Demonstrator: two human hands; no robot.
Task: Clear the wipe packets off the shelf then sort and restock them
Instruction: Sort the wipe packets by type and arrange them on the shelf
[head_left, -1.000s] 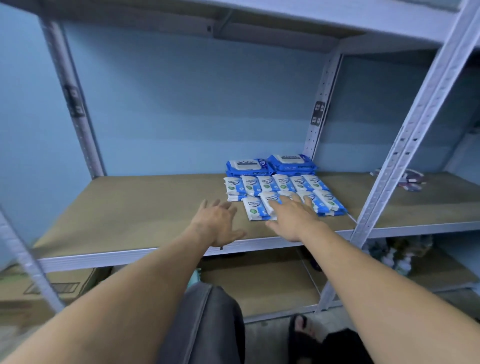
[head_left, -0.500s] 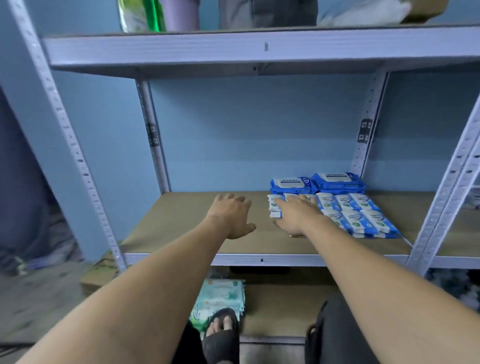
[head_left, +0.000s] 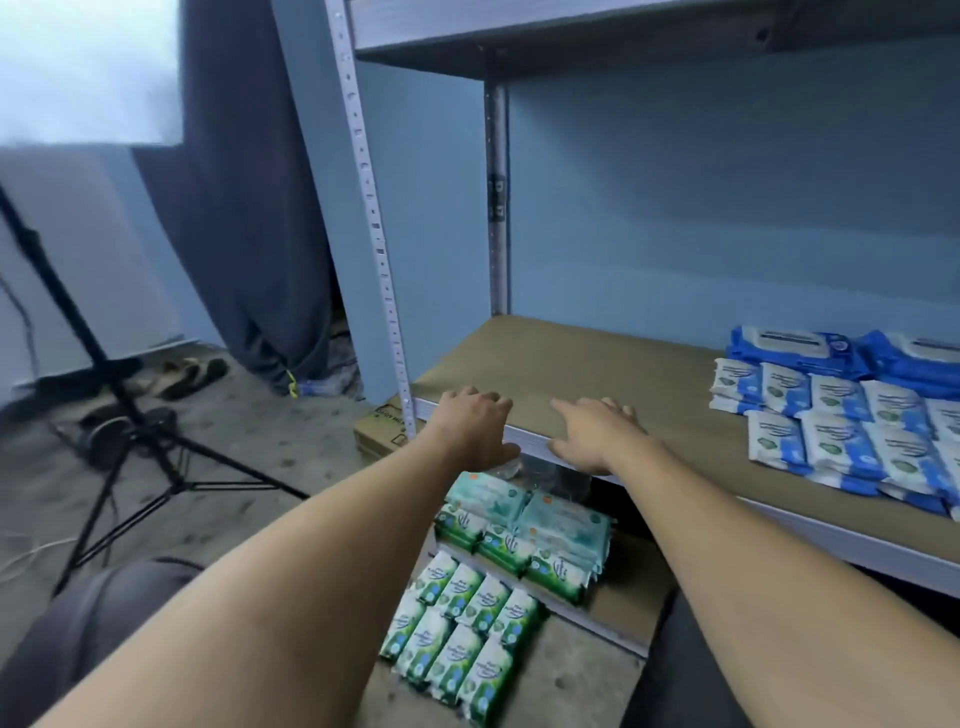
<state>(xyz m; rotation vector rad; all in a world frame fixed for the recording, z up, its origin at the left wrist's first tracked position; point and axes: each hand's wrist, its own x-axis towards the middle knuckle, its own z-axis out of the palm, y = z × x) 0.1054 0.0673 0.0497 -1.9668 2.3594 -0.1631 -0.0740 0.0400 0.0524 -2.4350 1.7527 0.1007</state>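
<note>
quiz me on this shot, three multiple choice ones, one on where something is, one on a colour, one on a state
1. Where do the small green packets lie?
A. on the board between the hands
B. down below the shelf, by the floor
C. on the top board

2. What colour are the large flat packs at the back of the shelf?
A. red
B. blue
C. yellow

3. What do the left hand and right hand hold?
A. nothing
B. one packet each
C. a bottle

Answers:
1 B: they lie in rows lower than the shelf's front rail.
2 B: their wrappers are blue with pale lids.
3 A: both hands rest at the shelf's front edge with no packet in them.
</note>
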